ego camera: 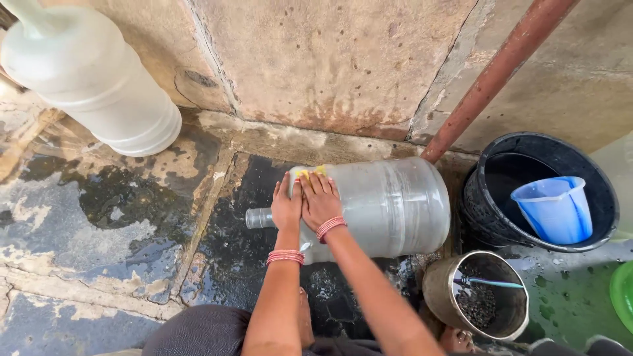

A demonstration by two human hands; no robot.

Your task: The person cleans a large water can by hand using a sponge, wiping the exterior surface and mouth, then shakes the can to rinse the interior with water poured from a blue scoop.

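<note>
Left hand point(286, 206) and right hand point(320, 201), flat, pressing a yellow sponge point(311, 172) on the lying water jug point(376, 207); wet stone floor point(99, 217) may let it roll; metal pot point(476, 295) could be struck.

1. Left hand point(286, 206) and right hand point(320, 200) press flat, side by side, on a large clear water jug point(389, 206) lying on its side on the wet stone floor point(99, 217)
2. A yellow sponge point(310, 172) peeks out beyond the fingertips
3. A black bucket point(494, 217) holding a blue mug point(554, 209) stands just right of the jug
</note>
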